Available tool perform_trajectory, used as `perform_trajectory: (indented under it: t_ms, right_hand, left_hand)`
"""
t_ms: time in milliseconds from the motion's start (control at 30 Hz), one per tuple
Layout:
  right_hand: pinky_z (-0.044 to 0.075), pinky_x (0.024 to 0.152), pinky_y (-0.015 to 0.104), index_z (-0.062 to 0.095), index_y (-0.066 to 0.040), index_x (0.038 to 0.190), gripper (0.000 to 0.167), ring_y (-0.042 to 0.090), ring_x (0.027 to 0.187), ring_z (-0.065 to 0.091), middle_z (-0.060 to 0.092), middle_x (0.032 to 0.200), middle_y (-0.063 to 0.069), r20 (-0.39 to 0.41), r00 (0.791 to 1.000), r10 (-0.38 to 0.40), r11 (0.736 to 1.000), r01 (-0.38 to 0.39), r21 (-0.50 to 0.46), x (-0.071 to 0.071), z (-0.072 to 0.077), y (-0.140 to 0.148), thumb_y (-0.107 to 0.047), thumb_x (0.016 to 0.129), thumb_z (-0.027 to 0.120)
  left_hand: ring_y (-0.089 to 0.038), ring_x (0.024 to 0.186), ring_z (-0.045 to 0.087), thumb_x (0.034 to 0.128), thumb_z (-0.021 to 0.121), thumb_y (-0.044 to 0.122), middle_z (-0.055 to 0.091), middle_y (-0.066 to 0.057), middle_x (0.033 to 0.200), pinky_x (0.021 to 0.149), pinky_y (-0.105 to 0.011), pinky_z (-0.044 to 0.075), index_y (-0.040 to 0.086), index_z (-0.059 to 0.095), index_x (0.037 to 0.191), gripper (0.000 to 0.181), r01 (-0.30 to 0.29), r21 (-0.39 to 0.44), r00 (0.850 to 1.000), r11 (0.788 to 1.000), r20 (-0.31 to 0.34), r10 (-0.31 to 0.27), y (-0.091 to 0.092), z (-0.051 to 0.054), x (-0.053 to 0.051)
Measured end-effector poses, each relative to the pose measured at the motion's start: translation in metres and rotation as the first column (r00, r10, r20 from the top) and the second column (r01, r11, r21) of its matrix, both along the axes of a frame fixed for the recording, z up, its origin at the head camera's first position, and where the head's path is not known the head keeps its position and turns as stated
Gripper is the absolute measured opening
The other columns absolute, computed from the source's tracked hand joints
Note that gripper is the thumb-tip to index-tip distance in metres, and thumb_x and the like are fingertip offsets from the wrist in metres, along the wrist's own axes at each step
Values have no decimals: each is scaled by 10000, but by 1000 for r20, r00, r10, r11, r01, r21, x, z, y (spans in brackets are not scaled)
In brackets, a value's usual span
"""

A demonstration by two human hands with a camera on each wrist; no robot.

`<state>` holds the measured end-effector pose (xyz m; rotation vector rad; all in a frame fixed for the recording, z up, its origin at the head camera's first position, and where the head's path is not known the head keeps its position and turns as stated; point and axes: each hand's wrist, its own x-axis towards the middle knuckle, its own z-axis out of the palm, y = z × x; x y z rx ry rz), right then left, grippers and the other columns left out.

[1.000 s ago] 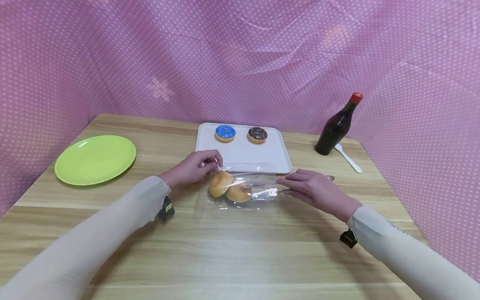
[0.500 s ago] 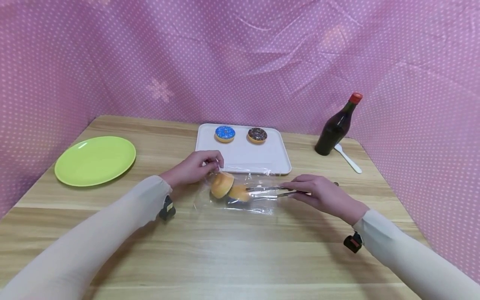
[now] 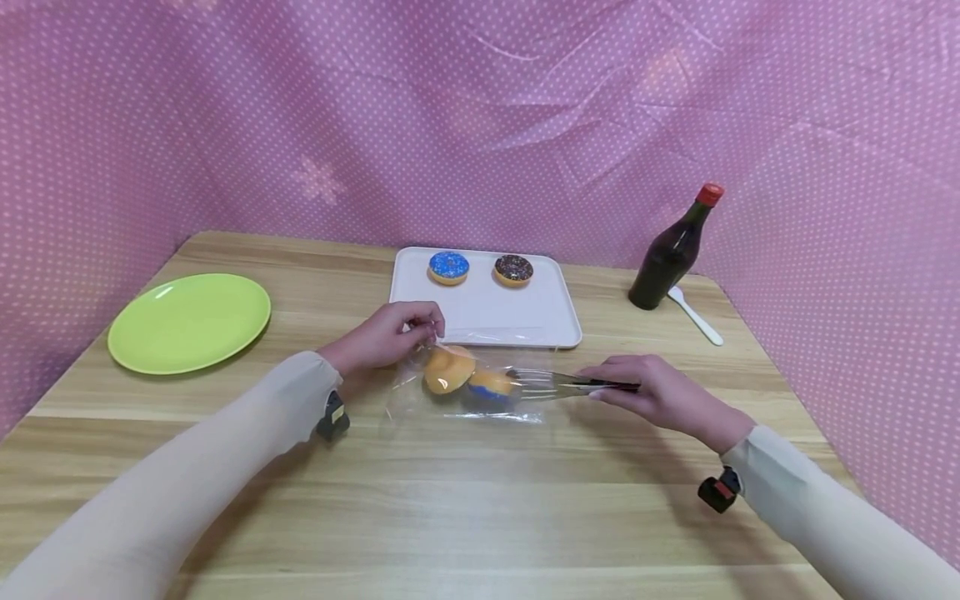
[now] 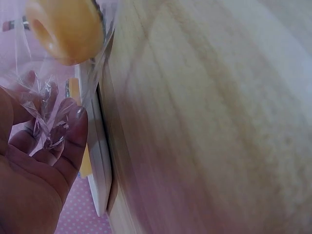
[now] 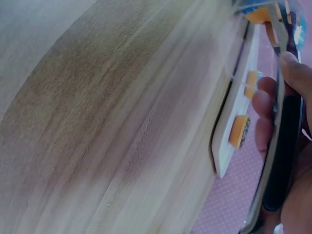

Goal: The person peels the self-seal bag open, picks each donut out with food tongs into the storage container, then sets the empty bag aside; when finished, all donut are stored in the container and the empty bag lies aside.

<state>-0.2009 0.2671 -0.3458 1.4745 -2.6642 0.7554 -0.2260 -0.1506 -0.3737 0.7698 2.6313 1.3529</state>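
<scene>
Clear plastic bag (image 3: 528, 412) sits between the two hands, just in front of the white tray (image 3: 491, 315), its far edge overlapping the tray's near rim as seen from the head; whether its underside touches the table (image 3: 465, 508) I cannot tell. Inside are two doughnuts: a golden one (image 3: 449, 370) on the left, whose hole shows in the left wrist view, and a blue-iced one (image 3: 491, 384) beside it, its blue side facing down and toward the person. Metal tongs (image 3: 613, 385) with dark handles reach in from the right, tips at the blue-iced one's right end; whether they pinch it is unclear. The left hand (image 3: 401, 333) pinches gathered film at the bag's far left corner between curled fingers and thumb. The right hand (image 3: 660, 392) grips the tongs, thumb on one side, fingers curled along the other. On the tray's far half lie a blue sprinkled doughnut (image 3: 448, 267) and a chocolate sprinkled doughnut (image 3: 513, 268), apart. Farther out, a lime-green plate (image 3: 190, 323) lies at left; at right a dark red-capped bottle (image 3: 670, 257) stands just beside a white spoon (image 3: 696, 316). Pink dotted cloth (image 3: 480, 125) hangs behind.
</scene>
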Motion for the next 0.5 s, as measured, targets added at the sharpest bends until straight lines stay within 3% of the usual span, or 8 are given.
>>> perform_trajectory:
  t_ms: [267, 400, 500]
  right_hand:
    - [564, 793, 211, 740, -94, 1282, 299, -17, 922, 671, 788, 1148, 29, 193, 975, -110, 994, 109, 13, 4, 5, 18, -98, 985, 715]
    - [584, 731, 242, 729, -44, 1290, 302, 20, 864, 702, 784, 1154, 122, 299, 939, -170, 985, 173, 17, 5, 7, 31, -97, 994, 701]
    - [584, 668, 275, 712, -4, 1299, 315, 44, 793, 698, 790, 1041, 131, 363, 909, -205, 977, 212, 20, 5, 8, 41, -89, 997, 693]
  left_hand:
    - [-193, 890, 582, 1020, 553, -52, 679, -88, 942, 810, -300, 481, 74, 672, 997, 175, -3, 2, 1000, 1000, -16, 3, -2, -1, -1]
    - [-195, 888, 583, 1023, 552, -49, 682, -91, 943, 807, -296, 483, 72, 672, 996, 173, -3, 0, 1000, 1000, -14, 3, -2, -1, 0]
    - [-186, 880, 581, 1025, 555, -44, 677, -87, 947, 791, -278, 489, 79, 673, 997, 173, -6, -4, 1000, 1000, -6, 6, -1, -1, -1]
